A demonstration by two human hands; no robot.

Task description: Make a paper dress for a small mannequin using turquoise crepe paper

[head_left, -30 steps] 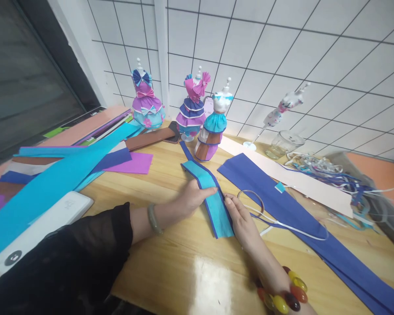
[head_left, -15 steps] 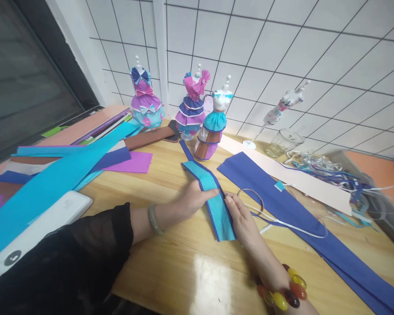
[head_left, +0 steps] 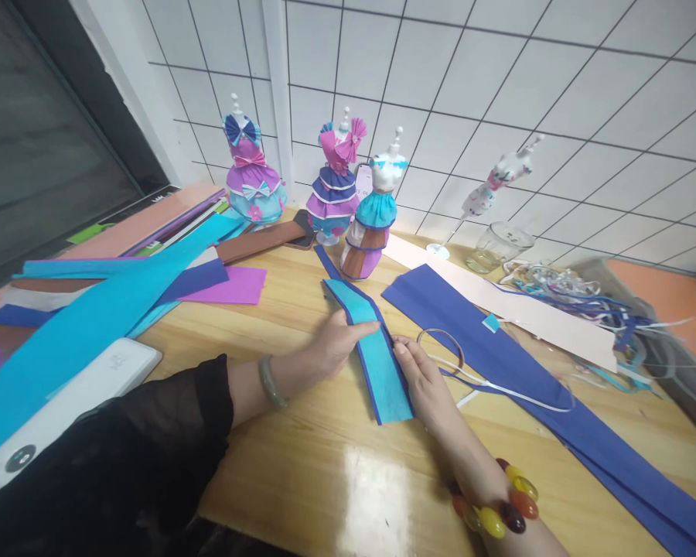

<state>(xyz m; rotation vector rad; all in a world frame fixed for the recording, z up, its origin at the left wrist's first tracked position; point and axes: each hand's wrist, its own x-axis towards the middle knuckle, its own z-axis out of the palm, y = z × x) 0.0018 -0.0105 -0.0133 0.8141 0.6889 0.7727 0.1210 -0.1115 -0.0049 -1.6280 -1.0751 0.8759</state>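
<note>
A turquoise strip with dark blue edges (head_left: 383,371) slants over the wooden table, between my two hands. My left hand (head_left: 337,344) grips its left side, thumb on top and the fingers underneath. On the strip's right edge, my right hand (head_left: 421,375) pinches the blue border between thumb and fingertips. Just right of that hand lie a thin ring (head_left: 462,357) and a white cord (head_left: 522,398), partly over a long dark blue sheet (head_left: 481,333). A small mannequin in a turquoise, brown and purple skirt (head_left: 377,213) stands beyond the strip.
Two more dressed mannequins (head_left: 255,182) (head_left: 333,193) and a tilted bare one (head_left: 499,182) stand at the back, beside a glass jar (head_left: 499,247). Tangled ribbons (head_left: 562,286) lie right. Coloured sheets (head_left: 110,309) and a white power bank (head_left: 75,410) lie left.
The view has shifted slightly. My left thumb has slid a little up and left along the strip; my right hand keeps its pinch at the edge.
</note>
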